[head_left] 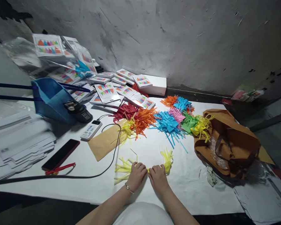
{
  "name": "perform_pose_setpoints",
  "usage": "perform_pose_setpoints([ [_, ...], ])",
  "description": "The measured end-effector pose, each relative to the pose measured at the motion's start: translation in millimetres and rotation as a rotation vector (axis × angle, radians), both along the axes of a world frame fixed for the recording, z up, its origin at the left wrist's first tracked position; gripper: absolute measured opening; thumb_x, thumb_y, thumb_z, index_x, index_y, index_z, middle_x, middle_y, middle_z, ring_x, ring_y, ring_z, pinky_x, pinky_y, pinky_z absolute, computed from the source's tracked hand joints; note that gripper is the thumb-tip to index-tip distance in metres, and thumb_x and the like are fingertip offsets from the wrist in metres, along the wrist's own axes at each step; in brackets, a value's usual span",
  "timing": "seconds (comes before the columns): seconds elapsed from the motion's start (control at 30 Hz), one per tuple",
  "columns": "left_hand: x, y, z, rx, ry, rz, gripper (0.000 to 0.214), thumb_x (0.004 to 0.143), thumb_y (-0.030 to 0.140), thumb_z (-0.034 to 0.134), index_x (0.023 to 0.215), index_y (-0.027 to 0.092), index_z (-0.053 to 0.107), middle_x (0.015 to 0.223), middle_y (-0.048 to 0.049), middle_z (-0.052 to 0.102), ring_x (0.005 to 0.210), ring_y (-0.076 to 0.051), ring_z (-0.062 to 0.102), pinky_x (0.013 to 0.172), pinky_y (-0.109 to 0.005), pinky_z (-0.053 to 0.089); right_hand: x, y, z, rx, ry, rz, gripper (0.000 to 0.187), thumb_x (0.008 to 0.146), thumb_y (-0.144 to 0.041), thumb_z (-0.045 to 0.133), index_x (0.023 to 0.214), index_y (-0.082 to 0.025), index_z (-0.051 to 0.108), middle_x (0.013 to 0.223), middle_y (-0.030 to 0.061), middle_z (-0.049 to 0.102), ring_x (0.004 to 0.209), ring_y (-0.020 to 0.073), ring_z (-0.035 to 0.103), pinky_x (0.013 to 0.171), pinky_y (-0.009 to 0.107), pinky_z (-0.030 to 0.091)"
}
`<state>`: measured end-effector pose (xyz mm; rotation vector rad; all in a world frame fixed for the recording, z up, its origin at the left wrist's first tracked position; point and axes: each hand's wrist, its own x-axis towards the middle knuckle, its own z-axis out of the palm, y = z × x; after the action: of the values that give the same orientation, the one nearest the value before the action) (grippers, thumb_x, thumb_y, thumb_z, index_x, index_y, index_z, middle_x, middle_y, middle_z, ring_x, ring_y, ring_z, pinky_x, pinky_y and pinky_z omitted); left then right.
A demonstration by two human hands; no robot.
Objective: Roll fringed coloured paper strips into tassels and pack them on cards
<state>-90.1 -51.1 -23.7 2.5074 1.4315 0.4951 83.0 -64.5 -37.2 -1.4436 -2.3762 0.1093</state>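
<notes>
1 yellow fringe [124,167] tight in left hand [136,175] and right hand [158,177] fingers; plastic [216,153] inside brown bag [236,137].

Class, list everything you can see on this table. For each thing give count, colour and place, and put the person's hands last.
yellow fringe: one, yellow, front centre, held by both hands
fringe piles: many; red, orange, yellow, blue, pink, green; mid table
cards: many, white with coloured print, back left
box: one, white, back by the wall
blue bag: one, blue, left
brown bag: one, brown, right
envelope: one, brown, left of centre
phone: one, black, front left
cable: one, black, front left
sheets: a stack, white, far left
table: one, white
left hand: on the fringe
right hand: on the fringe
</notes>
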Motion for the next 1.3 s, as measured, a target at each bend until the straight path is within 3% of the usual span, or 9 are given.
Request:
perform_pose_setpoints([
  [0.13,-6.0,3.0,0.2,-0.021,-0.002,0.001,0.012,0.088,0.018,0.055,0.079,0.022,0.062,0.083,-0.0005,0.065,0.088,-0.021,0.052,0.092,-0.045,0.027,9.8,-2.7,-4.4,-0.001,-0.022,0.013,0.012,0.087,-0.012,0.055,0.082,-0.022,0.058,0.08,-0.0004,0.059,0.081,0.0175,0.051,0.098,0.039,0.027],
  [0.33,-5.9,3.7,16.9,-0.131,0.07,0.08,0.017,0.091,0.024,0.049,0.084,0.023,0.064,0.091,-0.0025,0.064,0.091,-0.022,0.051,0.087,-0.041,0.029,37.2,-6.3,4.7,-0.031,-0.036,-0.177,0.013,0.089,-0.013,0.053,0.082,-0.023,0.06,0.086,0.0013,0.06,0.088,0.0189,0.051,0.101,0.043,0.024],
  [0.47,5.8,6.9,22.4,-0.164,0.128,0.198,0.022,0.089,0.021,0.046,0.077,0.019,0.063,0.09,-0.007,0.061,0.088,-0.024,0.05,0.082,-0.043,0.029,30.7,1.3,16.0,-0.054,-0.067,-0.284,0.013,0.088,-0.015,0.054,0.079,-0.021,0.061,0.086,0.0038,0.06,0.089,0.0213,0.052,0.099,0.047,0.024],
  [0.6,10.0,13.8,20.3,-0.184,0.134,0.234,0.015,0.084,0.02,0.05,0.076,0.018,0.063,0.089,-0.0085,0.06,0.086,-0.025,0.05,0.075,-0.041,0.029,19.9,6.8,21.3,-0.04,-0.077,-0.343,0.013,0.085,-0.01,0.055,0.081,-0.019,0.063,0.088,0.0079,0.06,0.091,0.0252,0.052,0.098,0.053,0.024],
  [0.73,7.6,17.7,19.6,-0.186,0.114,0.193,0.012,0.084,0.018,0.05,0.082,0.02,0.062,0.09,-0.0059,0.06,0.086,-0.023,0.051,0.077,-0.04,0.03,11.4,6.1,15.7,-0.005,-0.05,-0.196,0.012,0.086,-0.013,0.057,0.089,-0.023,0.062,0.096,0.0051,0.062,0.099,0.0226,0.051,0.104,0.049,0.019],
  [0.87,2.2,15.3,21.2,-0.168,0.088,0.073,0.012,0.083,0.015,0.054,0.081,0.024,0.063,0.093,-0.002,0.062,0.092,-0.021,0.05,0.09,-0.042,0.028,5.6,5.6,5.2,0.011,-0.029,-0.009,0.011,0.086,-0.016,0.059,0.078,-0.024,0.059,0.081,-0.0019,0.061,0.087,0.0167,0.052,0.102,0.04,0.024],
  [1.0,-3.3,10.9,17.5,-0.075,0.041,-0.067,0.012,0.086,0.017,0.055,0.084,0.025,0.064,0.094,-0.0012,0.062,0.094,-0.02,0.05,0.098,-0.046,0.024,1.5,4.9,1.3,0.02,-0.008,-0.029,0.011,0.088,-0.016,0.057,0.079,-0.021,0.058,0.081,0.0003,0.06,0.086,0.0186,0.051,0.1,0.044,0.023],
  [1.13,-2.6,11.2,9.8,-0.024,0.024,-0.089,0.012,0.088,0.017,0.054,0.086,0.024,0.063,0.095,-0.001,0.064,0.097,-0.02,0.05,0.101,-0.047,0.022,-7.8,4.8,-2.6,0.041,-0.006,-0.006,0.004,0.089,-0.019,0.057,0.088,-0.022,0.059,0.087,0.0009,0.061,0.089,0.019,0.051,0.1,0.045,0.023],
  [1.3,-4.8,13.9,7.3,-0.047,0.019,-0.121,0.011,0.087,0.016,0.056,0.082,0.024,0.063,0.092,0.0002,0.065,0.094,-0.019,0.051,0.098,-0.044,0.026,5.5,-2.8,-8.7,0.058,-0.021,0.041,0.014,0.089,-0.015,0.055,0.078,-0.022,0.057,0.077,-0.0017,0.059,0.08,0.0163,0.051,0.1,0.039,0.027],
])
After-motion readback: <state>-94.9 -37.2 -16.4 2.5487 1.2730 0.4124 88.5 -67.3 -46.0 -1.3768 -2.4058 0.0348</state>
